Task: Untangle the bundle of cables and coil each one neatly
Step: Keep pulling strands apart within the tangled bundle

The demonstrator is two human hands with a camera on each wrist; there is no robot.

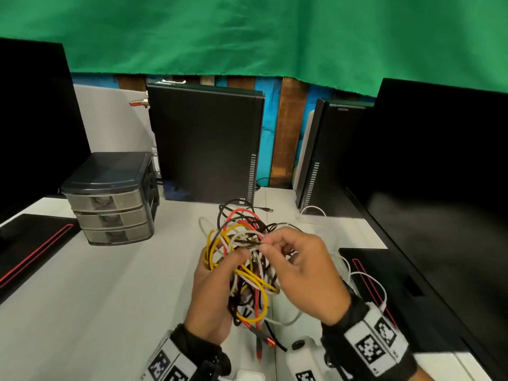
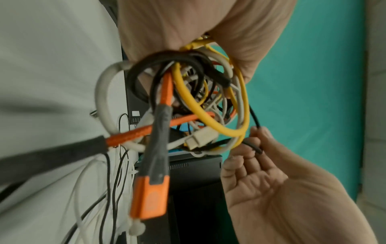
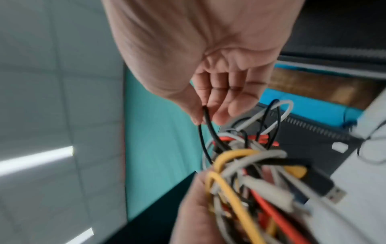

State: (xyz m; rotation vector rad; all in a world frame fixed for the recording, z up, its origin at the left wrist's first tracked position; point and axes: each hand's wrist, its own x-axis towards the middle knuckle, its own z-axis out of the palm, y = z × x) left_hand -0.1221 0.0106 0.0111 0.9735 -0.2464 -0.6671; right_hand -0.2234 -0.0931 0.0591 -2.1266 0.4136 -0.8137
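The right hand (image 1: pixel 299 273) pinches a thin black cable (image 3: pixel 205 118) between thumb and fingertips (image 3: pixel 217 105), drawing a loop of it up from the bundle (image 1: pixel 244 259). The left hand (image 1: pixel 213 292) curls around the bundle from below and grips it above the white desk (image 1: pixel 96 298). In the knot, yellow (image 2: pixel 211 122), white (image 2: pixel 102 92), black and orange (image 2: pixel 135 134) cables cross one another, and an orange plug (image 2: pixel 150 198) hangs from its underside. Loose white and black leads trail onto the desk near the hands. A grey drawer unit (image 1: pixel 110 199) stands well to the left, two black computer cases (image 1: pixel 206 144) behind, dark monitors at either side, and a green cloth (image 1: pixel 247 37) hangs above.
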